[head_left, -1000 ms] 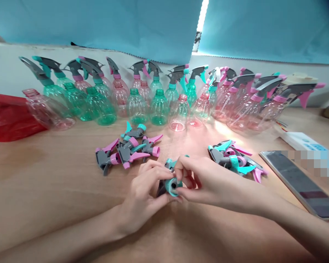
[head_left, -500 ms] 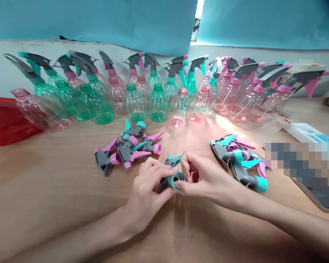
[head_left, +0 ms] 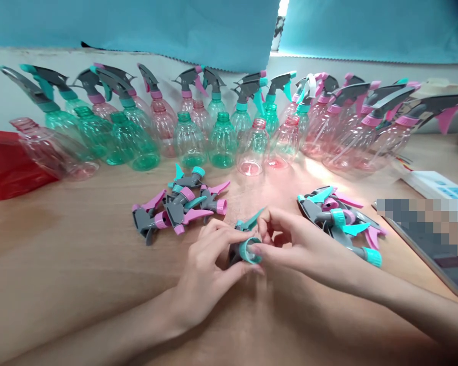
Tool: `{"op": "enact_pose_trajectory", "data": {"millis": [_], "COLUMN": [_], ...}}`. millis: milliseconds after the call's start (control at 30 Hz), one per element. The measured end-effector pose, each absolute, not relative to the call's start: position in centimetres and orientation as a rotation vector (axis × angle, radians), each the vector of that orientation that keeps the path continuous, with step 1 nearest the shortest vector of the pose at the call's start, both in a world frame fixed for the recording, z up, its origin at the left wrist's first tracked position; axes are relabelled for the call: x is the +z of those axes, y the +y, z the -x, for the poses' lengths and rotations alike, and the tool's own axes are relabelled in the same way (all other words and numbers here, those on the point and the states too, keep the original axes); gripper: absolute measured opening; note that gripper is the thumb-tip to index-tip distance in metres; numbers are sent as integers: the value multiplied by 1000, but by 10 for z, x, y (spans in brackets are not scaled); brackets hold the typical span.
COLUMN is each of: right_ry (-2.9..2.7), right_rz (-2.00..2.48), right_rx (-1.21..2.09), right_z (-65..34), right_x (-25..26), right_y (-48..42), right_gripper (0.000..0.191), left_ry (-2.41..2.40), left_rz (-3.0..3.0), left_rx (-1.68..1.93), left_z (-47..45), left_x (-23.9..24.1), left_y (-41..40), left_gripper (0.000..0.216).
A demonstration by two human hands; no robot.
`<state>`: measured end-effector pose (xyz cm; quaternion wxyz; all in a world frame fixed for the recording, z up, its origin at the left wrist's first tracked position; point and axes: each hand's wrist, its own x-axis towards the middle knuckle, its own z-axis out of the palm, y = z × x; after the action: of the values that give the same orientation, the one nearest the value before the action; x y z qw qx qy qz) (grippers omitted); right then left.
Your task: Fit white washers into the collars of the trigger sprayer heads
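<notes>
My left hand [head_left: 209, 259] grips a grey trigger sprayer head [head_left: 234, 254] with a turquoise collar [head_left: 248, 250], its opening turned towards me. At that opening is the thumb of my right hand [head_left: 286, 236], its other fingers curled beside the collar. Something pale shows inside the collar, too small to make out. The head's turquoise trigger [head_left: 251, 221] points up between my hands. To the left lies a pile of loose grey, pink and turquoise sprayer heads [head_left: 175, 208]. A second pile of sprayer heads [head_left: 338, 216] lies beyond my right wrist, partly covered by my forearm.
Open-necked green bottles [head_left: 223, 140] and pink bottles [head_left: 252, 150] stand across the back, before bottles with sprayers fitted [head_left: 242, 109]. A red bag [head_left: 15, 168] is at the left. On the right are a phone [head_left: 423, 244], partly blurred out, and a white box [head_left: 435, 183].
My right thumb has moved from the collar's edge over its opening, and the collar has turned slightly. The whole view has shifted a little.
</notes>
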<state>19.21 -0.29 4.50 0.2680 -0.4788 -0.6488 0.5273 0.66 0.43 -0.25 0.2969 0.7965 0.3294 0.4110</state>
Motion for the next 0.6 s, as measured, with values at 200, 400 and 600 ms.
{"op": "enact_pose_trajectory", "data": {"millis": [200,400,600], "right_ry": [-2176,-2272,-2261], "right_rz": [1345,1338,1221], "right_rx": [689,711,853], "right_z": [-196,-191,-193], "right_x": [55,53,50], "right_y": [-14,-19,-11], "right_gripper": [9,22,22], "left_ry": [1001,962,957], "left_rz": [-2009,-2063,-2108], "left_rx": [1123,1162,1152], "left_z": [-7,-6,-4], "left_x": [-3,-4,-4], "left_y": [5,5,7], "left_gripper": [24,22,21]}}
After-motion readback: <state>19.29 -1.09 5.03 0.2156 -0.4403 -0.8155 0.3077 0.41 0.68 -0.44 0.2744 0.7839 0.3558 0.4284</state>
